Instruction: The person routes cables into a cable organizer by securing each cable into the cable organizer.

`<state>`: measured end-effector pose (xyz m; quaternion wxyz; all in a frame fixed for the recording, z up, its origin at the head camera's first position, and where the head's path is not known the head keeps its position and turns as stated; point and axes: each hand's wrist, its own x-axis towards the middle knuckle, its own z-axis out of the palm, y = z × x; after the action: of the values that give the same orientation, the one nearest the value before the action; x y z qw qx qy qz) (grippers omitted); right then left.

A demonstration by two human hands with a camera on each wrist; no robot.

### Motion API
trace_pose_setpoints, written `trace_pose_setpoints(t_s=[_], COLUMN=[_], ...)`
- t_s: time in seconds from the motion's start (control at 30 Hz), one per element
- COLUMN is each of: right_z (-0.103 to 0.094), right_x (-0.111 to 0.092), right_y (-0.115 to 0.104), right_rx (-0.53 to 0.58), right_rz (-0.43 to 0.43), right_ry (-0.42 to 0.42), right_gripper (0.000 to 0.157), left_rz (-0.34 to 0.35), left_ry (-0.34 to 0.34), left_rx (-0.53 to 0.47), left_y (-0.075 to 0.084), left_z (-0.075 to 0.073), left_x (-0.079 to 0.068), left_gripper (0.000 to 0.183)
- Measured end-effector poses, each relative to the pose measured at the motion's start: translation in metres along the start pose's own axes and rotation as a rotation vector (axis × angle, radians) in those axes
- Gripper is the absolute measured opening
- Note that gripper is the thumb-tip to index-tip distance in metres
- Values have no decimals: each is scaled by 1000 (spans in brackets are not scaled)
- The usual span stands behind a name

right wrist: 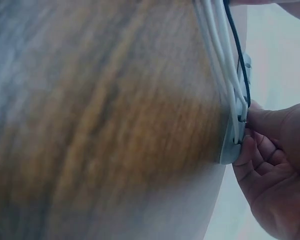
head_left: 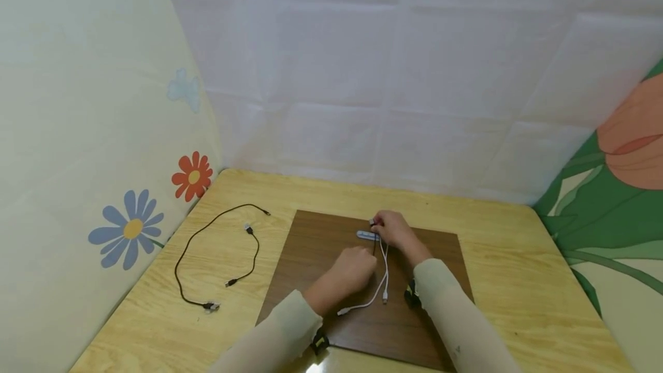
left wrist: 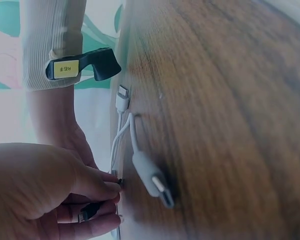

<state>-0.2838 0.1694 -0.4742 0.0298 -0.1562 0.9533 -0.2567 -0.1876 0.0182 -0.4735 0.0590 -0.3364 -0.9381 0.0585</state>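
Head view, black cable (head_left: 375, 245), running between both hands (head_left: 354, 269) (head_left: 392, 229)

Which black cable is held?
The black cable above the brown board, in left hand and right hand; longer cable and shorter cable lie on the table.

Yellow wood-grain table (head_left: 544, 281). On it, dark brown board (head_left: 300, 258); left of board, shorter black cable (head_left: 256, 252), longer black cable (head_left: 194, 237) bowed along shorter one's left.

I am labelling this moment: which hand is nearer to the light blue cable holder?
The right hand: its fingers are right at the light blue cable holder. The left hand is apart from it, on its near side, pinching a black cable.
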Motion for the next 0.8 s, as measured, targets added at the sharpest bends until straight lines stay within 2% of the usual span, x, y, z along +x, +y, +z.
trace_pose_setpoints(t_s=[0.5, 0.8], right_z=[1, 2], right_x=[0, 0], right_y=[-2, -2], right_rx=[-19, -10], right_rz=[42, 73], right_ry=[7, 6], right_gripper=[12, 14], left_rz=[-23, -33], left_ry=[-44, 7], left_rx=[33, 35], left_y=[4, 5], left_z=[-5, -3], left_x=[1, -3], left_gripper=[6, 10])
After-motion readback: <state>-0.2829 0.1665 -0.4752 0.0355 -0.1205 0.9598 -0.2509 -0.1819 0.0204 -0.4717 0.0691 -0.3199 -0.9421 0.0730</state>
